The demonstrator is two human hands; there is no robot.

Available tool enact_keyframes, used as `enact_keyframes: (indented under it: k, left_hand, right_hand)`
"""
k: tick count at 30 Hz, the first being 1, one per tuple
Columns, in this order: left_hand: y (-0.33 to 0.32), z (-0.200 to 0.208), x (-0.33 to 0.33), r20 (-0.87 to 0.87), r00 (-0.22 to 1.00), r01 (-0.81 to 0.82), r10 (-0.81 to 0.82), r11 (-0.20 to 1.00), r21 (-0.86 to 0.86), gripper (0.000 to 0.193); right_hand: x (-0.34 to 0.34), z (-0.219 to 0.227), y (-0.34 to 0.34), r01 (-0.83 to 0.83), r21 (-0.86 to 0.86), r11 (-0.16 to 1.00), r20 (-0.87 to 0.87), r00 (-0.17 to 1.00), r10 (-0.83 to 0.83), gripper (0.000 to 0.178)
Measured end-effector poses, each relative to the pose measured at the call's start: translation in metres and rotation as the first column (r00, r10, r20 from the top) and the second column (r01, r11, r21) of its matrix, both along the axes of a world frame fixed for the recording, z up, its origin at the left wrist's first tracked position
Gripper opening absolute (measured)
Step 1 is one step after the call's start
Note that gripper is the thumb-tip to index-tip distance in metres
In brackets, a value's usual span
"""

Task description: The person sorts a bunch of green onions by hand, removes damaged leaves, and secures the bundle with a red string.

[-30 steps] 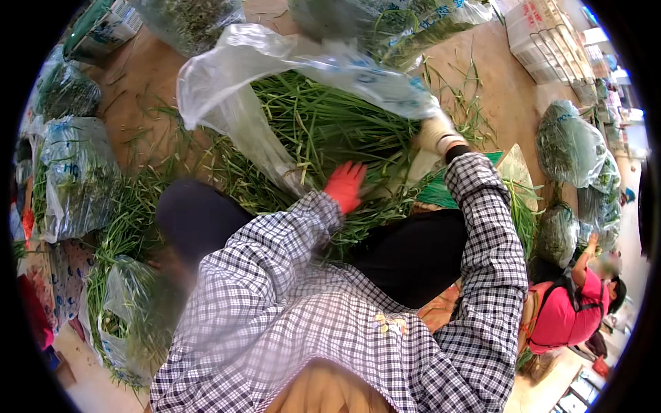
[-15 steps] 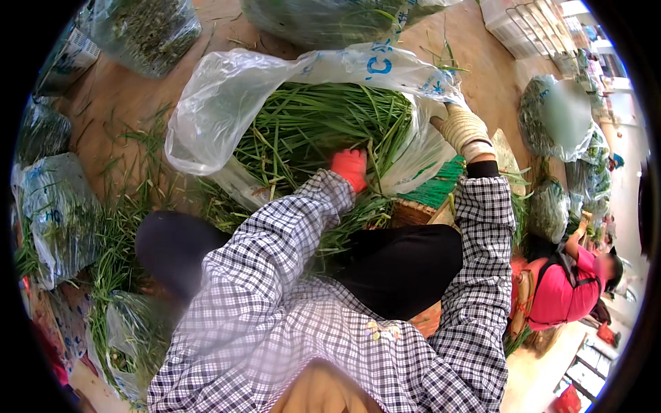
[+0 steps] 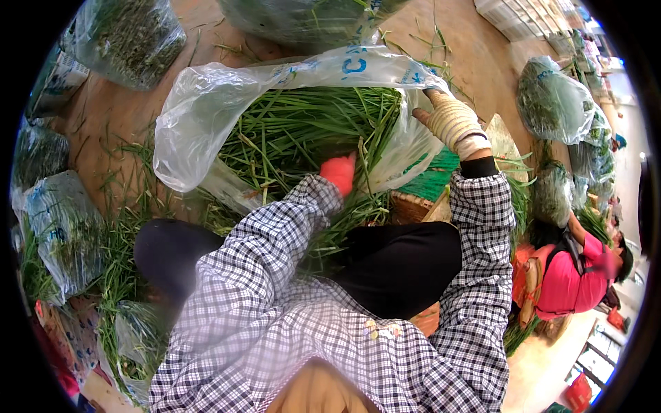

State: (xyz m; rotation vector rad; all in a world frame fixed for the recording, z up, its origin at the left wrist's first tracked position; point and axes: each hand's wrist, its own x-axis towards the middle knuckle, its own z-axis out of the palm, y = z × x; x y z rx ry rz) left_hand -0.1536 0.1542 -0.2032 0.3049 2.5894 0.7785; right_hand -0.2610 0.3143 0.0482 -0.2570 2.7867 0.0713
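Long green leafy stalks (image 3: 317,117) lie bunched in a large clear plastic bag (image 3: 189,131) with blue print, its mouth spread wide before me. My left hand (image 3: 337,173), in a red glove, reaches into the near side of the bag; its fingers are hidden among the stalks. At the bag's right rim is my right hand (image 3: 454,124), wearing a cream wrapped glove. Its thumb and fingers are apart, with the fingertips against the plastic. Green netting or cord (image 3: 430,175) shows on a woven basket (image 3: 410,204) just below that hand.
Loose stalks (image 3: 127,234) litter the ground at left. Filled bags stand at the left (image 3: 65,227), far left (image 3: 131,41), far middle (image 3: 310,24) and right (image 3: 556,103). White crates (image 3: 509,17) are at the far right. A person in pink (image 3: 571,279) sits at right.
My right hand's thumb and fingers have spread apart at the bag rim. The bag and both hands appear slightly further left in view. The person in pink has shifted, an arm reaching toward greens.
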Motion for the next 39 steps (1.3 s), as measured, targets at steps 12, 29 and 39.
enact_keyframes:
  k: [12,29,39]
  left_hand:
    - [-0.051,0.094,-0.056,0.099,0.931,0.352,-0.352,0.936,0.019,0.057]
    - [-0.033,0.048,-0.175,-0.198,0.939,0.217,-0.281,0.932,-0.290,0.125]
    - [0.000,0.071,-0.188,-0.070,0.939,0.284,-0.337,0.873,-0.396,0.100]
  right_hand:
    - [-0.005,-0.023,0.023,-0.014,-0.068,0.998,-0.010,1.000,0.014,0.056]
    - [-0.076,0.015,-0.012,-0.326,-0.272,0.905,-0.695,0.717,0.049,0.066]
    - [-0.047,0.002,0.008,-0.354,-0.316,0.880,-0.617,0.782,0.094,0.067]
